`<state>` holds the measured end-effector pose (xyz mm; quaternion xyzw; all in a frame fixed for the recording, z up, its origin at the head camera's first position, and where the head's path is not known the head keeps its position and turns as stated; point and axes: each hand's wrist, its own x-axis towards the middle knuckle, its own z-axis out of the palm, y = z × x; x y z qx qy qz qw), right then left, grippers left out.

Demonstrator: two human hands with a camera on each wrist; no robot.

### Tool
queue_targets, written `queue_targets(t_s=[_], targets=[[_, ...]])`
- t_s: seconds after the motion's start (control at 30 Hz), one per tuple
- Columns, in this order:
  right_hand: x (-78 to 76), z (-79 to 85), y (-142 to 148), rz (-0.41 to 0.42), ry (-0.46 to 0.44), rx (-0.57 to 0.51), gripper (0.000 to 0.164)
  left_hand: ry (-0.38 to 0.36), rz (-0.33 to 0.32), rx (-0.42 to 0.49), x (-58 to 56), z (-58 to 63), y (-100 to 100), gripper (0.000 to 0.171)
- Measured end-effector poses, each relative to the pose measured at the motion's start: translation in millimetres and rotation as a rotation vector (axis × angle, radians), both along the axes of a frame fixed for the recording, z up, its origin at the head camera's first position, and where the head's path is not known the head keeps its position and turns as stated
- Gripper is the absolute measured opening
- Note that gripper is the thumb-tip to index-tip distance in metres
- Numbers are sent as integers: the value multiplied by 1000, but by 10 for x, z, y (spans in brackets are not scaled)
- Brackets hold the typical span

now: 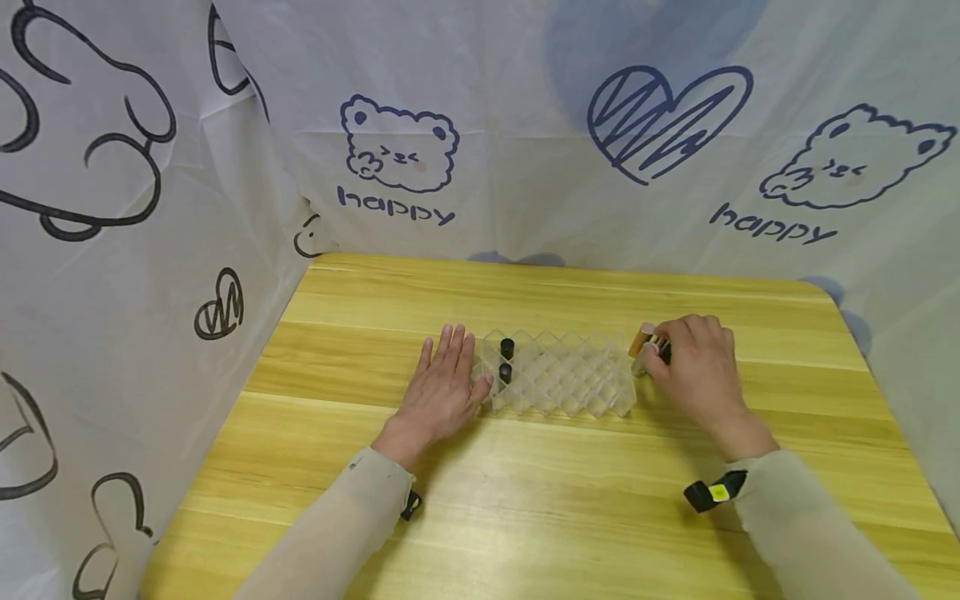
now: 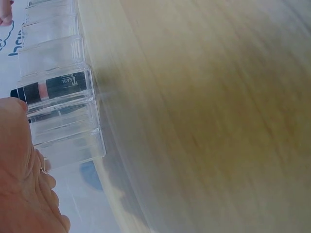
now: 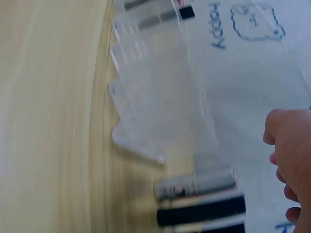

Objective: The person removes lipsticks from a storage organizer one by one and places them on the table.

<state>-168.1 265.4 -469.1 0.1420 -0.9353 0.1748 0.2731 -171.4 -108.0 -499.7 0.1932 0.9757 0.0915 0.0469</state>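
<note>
Observed tubes (image 3: 201,210) upright just below and left of the right hand (image 1: 697,362), loosely curled, apparently empty, with left hand (image 1: 441,385) straight-fingered at the rack (image 1: 570,379); judged light, stiff, slippery, best pinched mid-barrel.

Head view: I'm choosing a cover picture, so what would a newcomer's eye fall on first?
Probably the clear lattice holder mid-table, with two black-topped tubes near its left end. Next come the two hands: the left hand at the holder's left end, the right hand by more tubes just past its right end. Behind, bold heart and bear drawings mark the white cloth.
</note>
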Motion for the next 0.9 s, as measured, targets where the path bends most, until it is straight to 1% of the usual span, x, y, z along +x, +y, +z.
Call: queue_targets(t_s=[0.13,0.27,0.33,0.43,0.6,0.77,0.9], targets=[[-34,-4,-209,76,67,24,20,3,-1,-13,6,-7,-7,77],[-46,-17,-459,159,87,49,26,5,-1,-21,9,-2,-12,77],[-43,-22,-592,194,78,54,27,2,-2,-22,5,2,-9,77],[-35,-23,-792,228,41,61,27,-6,-4,-23,2,17,-2,76],[-8,-48,-1087,263,-11,93,27,-14,-4,-26,-1,22,-2,76],[5,-90,-1302,296,-35,85,26,-3,0,-15,-5,3,-6,76],[0,-124,-1416,313,-49,89,26,5,0,-19,-11,-6,-7,76]])
